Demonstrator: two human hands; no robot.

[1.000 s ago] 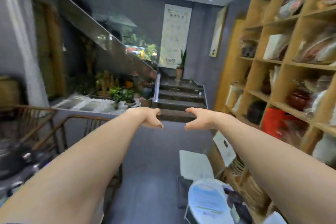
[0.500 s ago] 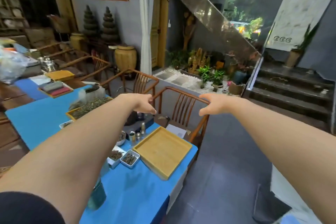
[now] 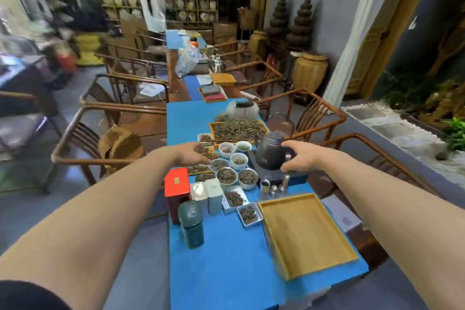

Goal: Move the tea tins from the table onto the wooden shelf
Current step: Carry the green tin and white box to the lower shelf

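**Both hands empty over the worktop, tins standing at the near-left edge**

Both arms reach out over the long worktop [image 3: 226, 272] with its blue cover. Left hand [image 3: 193, 155]: palm down, fingers loosely spread, grip open, holding nothing, over the small bowls of loose tea [image 3: 227, 175]. Right hand [image 3: 299, 158]: thumb and fingers apart in a wide curve, grip open and empty, just beside the dark kettle [image 3: 270, 156]; contact cannot be told.

Tea tins grouped at the worktop's near-left edge, all upright. Red tin [image 3: 177, 184] farthest left. Dark green round tin [image 3: 191, 224] nearest the camera. Silver tin [image 3: 198, 192] and pale green tin [image 3: 214, 195] side by side to the right of the red one.

Shallow wooden tray [image 3: 307, 231] lies near right, with nothing in it.
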